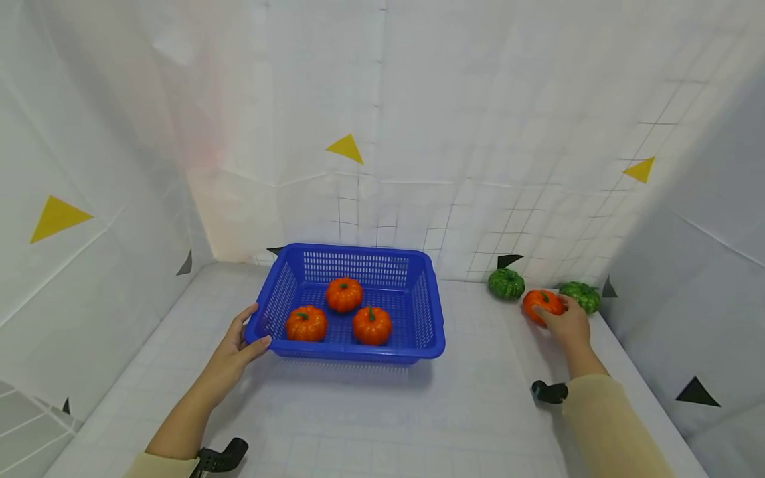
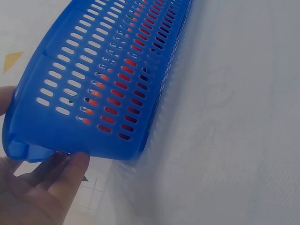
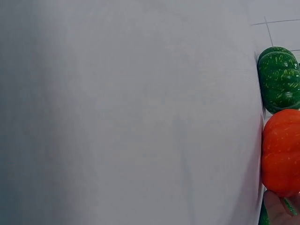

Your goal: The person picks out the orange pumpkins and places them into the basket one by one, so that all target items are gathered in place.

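A blue plastic basket [image 1: 352,352] with slotted walls stands on the white table, three small orange pumpkins [image 1: 344,295] inside it. My left hand [image 1: 230,358] holds its left end, thumb at the front corner and fingers along the side rim; the left wrist view shows the fingertips [image 2: 77,164] right at the rim. Off to the right, my right hand [image 1: 570,325] grips another orange pumpkin [image 1: 540,307] between thumb and fingers. Two green pumpkins lie close by, one [image 1: 506,284] to the left and behind, the other [image 1: 581,297] partly hidden behind that hand.
White sheeting with yellow and black triangles forms walls at the back [image 1: 418,99] and both sides. The table's right edge [image 1: 645,392] runs close beside my right forearm. Table surface [image 1: 370,411] lies in front of the basket.
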Demonstrator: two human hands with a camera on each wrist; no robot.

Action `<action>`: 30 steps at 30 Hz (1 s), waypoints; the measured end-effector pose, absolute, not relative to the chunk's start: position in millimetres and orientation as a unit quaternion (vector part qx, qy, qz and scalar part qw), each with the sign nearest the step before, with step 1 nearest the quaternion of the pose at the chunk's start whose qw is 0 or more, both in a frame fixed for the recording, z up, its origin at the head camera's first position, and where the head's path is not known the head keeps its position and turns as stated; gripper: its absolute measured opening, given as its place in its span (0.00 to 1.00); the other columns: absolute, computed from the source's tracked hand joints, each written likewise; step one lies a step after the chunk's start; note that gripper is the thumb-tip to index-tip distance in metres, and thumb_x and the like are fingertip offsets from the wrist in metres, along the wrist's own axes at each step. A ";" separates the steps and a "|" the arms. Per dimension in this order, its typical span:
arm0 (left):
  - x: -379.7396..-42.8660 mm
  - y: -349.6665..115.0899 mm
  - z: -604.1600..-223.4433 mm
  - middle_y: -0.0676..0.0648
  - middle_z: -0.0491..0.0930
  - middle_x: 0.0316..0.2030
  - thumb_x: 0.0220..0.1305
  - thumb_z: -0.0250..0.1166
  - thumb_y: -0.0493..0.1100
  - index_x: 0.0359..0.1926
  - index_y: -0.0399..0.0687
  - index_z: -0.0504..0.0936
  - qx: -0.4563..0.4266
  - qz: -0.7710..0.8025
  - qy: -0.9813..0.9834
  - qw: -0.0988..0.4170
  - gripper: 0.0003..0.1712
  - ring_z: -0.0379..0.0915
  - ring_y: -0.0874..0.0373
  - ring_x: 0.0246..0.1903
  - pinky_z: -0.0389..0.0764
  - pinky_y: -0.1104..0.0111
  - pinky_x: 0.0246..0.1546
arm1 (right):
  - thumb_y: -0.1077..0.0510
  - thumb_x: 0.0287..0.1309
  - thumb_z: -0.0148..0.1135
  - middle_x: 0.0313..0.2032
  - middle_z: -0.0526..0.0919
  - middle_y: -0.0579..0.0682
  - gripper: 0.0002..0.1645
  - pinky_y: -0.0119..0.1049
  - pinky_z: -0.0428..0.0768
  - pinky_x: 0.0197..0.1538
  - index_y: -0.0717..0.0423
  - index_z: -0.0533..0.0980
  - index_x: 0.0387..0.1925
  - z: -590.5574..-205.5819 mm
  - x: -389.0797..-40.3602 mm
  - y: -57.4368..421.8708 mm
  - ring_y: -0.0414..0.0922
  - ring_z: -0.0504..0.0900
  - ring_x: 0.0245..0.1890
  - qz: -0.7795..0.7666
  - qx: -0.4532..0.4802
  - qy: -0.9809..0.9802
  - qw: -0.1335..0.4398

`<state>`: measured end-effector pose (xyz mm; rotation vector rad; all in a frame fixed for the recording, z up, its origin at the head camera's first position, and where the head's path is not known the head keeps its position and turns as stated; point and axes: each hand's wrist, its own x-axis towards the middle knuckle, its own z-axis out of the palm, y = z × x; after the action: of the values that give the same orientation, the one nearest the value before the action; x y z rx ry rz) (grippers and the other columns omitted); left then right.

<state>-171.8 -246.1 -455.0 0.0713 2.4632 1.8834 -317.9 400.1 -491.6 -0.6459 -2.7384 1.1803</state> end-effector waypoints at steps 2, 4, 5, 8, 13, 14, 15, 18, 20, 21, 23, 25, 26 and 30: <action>-171.8 -246.0 -454.9 0.28 0.52 0.73 0.75 0.59 0.47 0.80 0.57 0.39 0.022 0.606 0.795 0.020 0.46 0.61 0.33 0.68 0.73 0.61 0.61 | 0.36 0.64 0.61 0.74 0.53 0.69 0.55 0.65 0.58 0.70 0.63 0.50 0.77 -491.9 -317.4 400.9 0.68 0.54 0.72 0.388 -0.210 -0.896 0.043; -171.8 -246.0 -454.7 0.28 0.52 0.73 0.75 0.59 0.47 0.80 0.56 0.39 0.021 0.606 0.795 0.020 0.46 0.61 0.33 0.68 0.73 0.60 0.61 | 0.36 0.64 0.61 0.74 0.54 0.69 0.55 0.64 0.58 0.70 0.63 0.50 0.77 -491.9 -316.4 401.5 0.68 0.55 0.71 0.391 -0.207 -0.896 0.042; -171.8 -245.9 -454.4 0.28 0.52 0.73 0.75 0.59 0.48 0.80 0.56 0.39 0.021 0.605 0.796 0.020 0.46 0.61 0.33 0.68 0.73 0.60 0.61 | 0.35 0.63 0.61 0.74 0.54 0.69 0.56 0.64 0.59 0.70 0.63 0.50 0.77 -491.6 -315.6 401.5 0.68 0.56 0.71 0.392 -0.206 -0.896 0.041; -171.7 -245.6 -453.8 0.28 0.51 0.73 0.74 0.59 0.48 0.80 0.56 0.39 0.018 0.603 0.797 0.020 0.46 0.61 0.33 0.68 0.72 0.60 0.61 | 0.35 0.62 0.62 0.73 0.56 0.69 0.56 0.63 0.61 0.69 0.62 0.52 0.77 -490.1 -312.1 401.1 0.67 0.58 0.70 0.393 -0.198 -0.897 0.042; -171.2 -244.9 -453.2 0.28 0.51 0.73 0.75 0.59 0.47 0.80 0.55 0.39 0.019 0.603 0.797 0.020 0.46 0.60 0.33 0.68 0.72 0.59 0.61 | 0.35 0.62 0.63 0.72 0.58 0.69 0.55 0.63 0.64 0.68 0.62 0.53 0.77 -488.0 -305.5 399.7 0.67 0.61 0.68 0.395 -0.182 -0.899 0.050; -171.1 -244.8 -453.2 0.28 0.51 0.73 0.75 0.59 0.47 0.80 0.55 0.39 0.020 0.603 0.797 0.019 0.46 0.60 0.33 0.68 0.72 0.59 0.61 | 0.35 0.62 0.63 0.72 0.58 0.69 0.55 0.63 0.64 0.67 0.62 0.53 0.77 -487.6 -304.3 399.4 0.67 0.61 0.68 0.397 -0.178 -0.899 0.051; -171.1 -244.8 -453.3 0.28 0.51 0.73 0.75 0.59 0.46 0.80 0.55 0.39 0.021 0.603 0.797 0.019 0.46 0.60 0.33 0.68 0.72 0.59 0.61 | 0.35 0.62 0.63 0.72 0.58 0.69 0.55 0.63 0.64 0.67 0.62 0.53 0.77 -487.0 -303.1 399.0 0.67 0.61 0.67 0.396 -0.175 -0.900 0.053; -171.1 -244.8 -453.5 0.28 0.51 0.73 0.75 0.59 0.47 0.80 0.55 0.39 0.022 0.602 0.798 0.018 0.46 0.60 0.33 0.68 0.72 0.59 0.61 | 0.36 0.62 0.63 0.72 0.59 0.69 0.54 0.64 0.65 0.66 0.62 0.54 0.77 -484.5 -299.0 397.1 0.67 0.62 0.67 0.395 -0.164 -0.902 0.056; -171.1 -244.8 -453.2 0.28 0.51 0.73 0.74 0.59 0.48 0.80 0.55 0.39 0.022 0.601 0.799 0.018 0.46 0.61 0.33 0.68 0.72 0.59 0.61 | 0.35 0.62 0.63 0.72 0.59 0.69 0.55 0.64 0.66 0.66 0.61 0.54 0.77 -482.5 -296.8 395.8 0.67 0.62 0.66 0.393 -0.159 -0.904 0.058; -171.1 -244.9 -453.1 0.28 0.52 0.73 0.74 0.59 0.48 0.80 0.55 0.39 0.022 0.601 0.799 0.018 0.46 0.61 0.33 0.68 0.71 0.58 0.62 | 0.35 0.61 0.63 0.72 0.60 0.69 0.55 0.64 0.66 0.65 0.61 0.54 0.77 -481.1 -295.6 394.7 0.67 0.62 0.66 0.390 -0.158 -0.905 0.058; -171.0 -245.1 -452.6 0.28 0.52 0.73 0.74 0.59 0.48 0.80 0.56 0.39 0.021 0.600 0.800 0.018 0.46 0.61 0.33 0.68 0.71 0.58 0.62 | 0.34 0.61 0.64 0.72 0.60 0.68 0.55 0.65 0.67 0.65 0.61 0.54 0.77 -477.6 -292.9 391.8 0.67 0.62 0.66 0.390 -0.156 -0.906 0.057; -170.8 -245.1 -452.3 0.28 0.52 0.73 0.74 0.59 0.48 0.80 0.57 0.39 0.021 0.599 0.800 0.019 0.46 0.61 0.33 0.68 0.71 0.57 0.62 | 0.34 0.61 0.64 0.72 0.60 0.68 0.55 0.65 0.67 0.65 0.60 0.54 0.77 -473.3 -289.9 388.5 0.68 0.62 0.66 0.390 -0.154 -0.906 0.055; -170.9 -245.2 -452.3 0.28 0.53 0.73 0.75 0.59 0.48 0.80 0.57 0.39 0.020 0.599 0.801 0.020 0.46 0.61 0.33 0.68 0.71 0.57 0.62 | 0.35 0.61 0.64 0.72 0.60 0.68 0.55 0.65 0.67 0.64 0.60 0.54 0.77 -471.0 -288.3 386.5 0.68 0.62 0.66 0.390 -0.154 -0.906 0.055; -171.5 -245.1 -452.9 0.28 0.53 0.73 0.75 0.59 0.48 0.80 0.56 0.39 0.020 0.600 0.800 0.020 0.46 0.61 0.33 0.68 0.71 0.58 0.62 | 0.35 0.61 0.64 0.72 0.59 0.69 0.55 0.65 0.70 0.63 0.60 0.54 0.77 -463.0 -281.8 380.5 0.69 0.63 0.66 0.390 -0.142 -0.908 0.051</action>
<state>-171.5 -245.1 -452.9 0.0605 2.4812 1.8607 -281.8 380.5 -463.0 -0.4329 -2.7641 1.1855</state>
